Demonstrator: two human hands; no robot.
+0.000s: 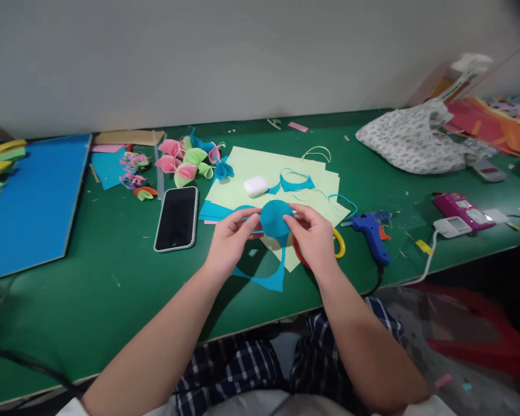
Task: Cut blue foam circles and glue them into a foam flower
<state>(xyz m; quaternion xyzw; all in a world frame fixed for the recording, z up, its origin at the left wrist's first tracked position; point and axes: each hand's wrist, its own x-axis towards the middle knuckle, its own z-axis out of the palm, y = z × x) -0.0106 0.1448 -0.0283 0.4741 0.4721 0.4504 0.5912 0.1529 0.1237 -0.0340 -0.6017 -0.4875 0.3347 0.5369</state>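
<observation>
A blue paper circle [274, 218] is held up between my two hands, just above the table. My right hand [311, 231] pinches its right edge, thumb on the near face. At its left edge my left hand [234, 237] is closed, thumb against fingers, on the rim of the circle. Below lies a blue paper offcut [268, 282] with a round hole cut from it. Pale green paper sheets [238, 167] are spread behind, with a white case [255, 186] and blue scraps [297, 182] on top. Scissors with red and yellow handles [340, 242] are partly hidden by my right hand.
A phone [176, 219] lies left of my hands, with folded paper petals [184, 162] behind it. A blue glue gun [372, 234] lies to the right, its cord over the table's front edge. Farther out are a blue board [34, 202], a cloth bag [411, 138] and a purple pack [463, 212].
</observation>
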